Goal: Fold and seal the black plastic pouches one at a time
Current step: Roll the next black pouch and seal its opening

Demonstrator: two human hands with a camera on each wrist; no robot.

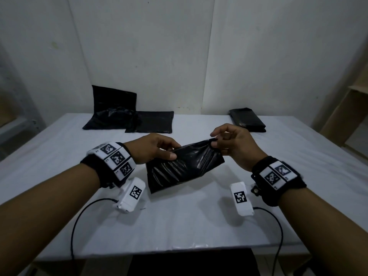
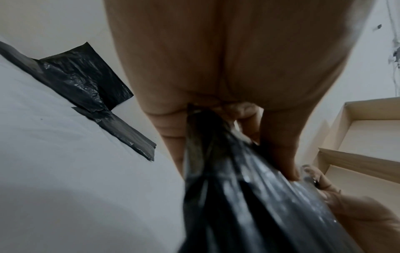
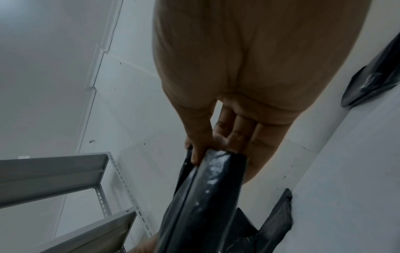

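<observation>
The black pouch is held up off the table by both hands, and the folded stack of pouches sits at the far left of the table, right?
Not quite. In the head view the folded stack sits at the far right. Both hands, left and right, do hold the black pouch.

We held both forearms out from the near edge, angled inward so that our hands met in the middle, raised off the tabletop (image 1: 179, 226). Our left hand (image 1: 153, 149) was turned with its back up, thumb stretched to the right along the front of the pouch (image 1: 183, 168) and fingers (image 1: 171, 145) curled over its upper edge. Our right hand (image 1: 233, 144) was a little higher and farther, thumb and forefinger pinching the pouch's top right corner, the other fingers loosely bent. Each wrist wore a black band with white marker tiles, and a small white camera unit hung under each.
</observation>
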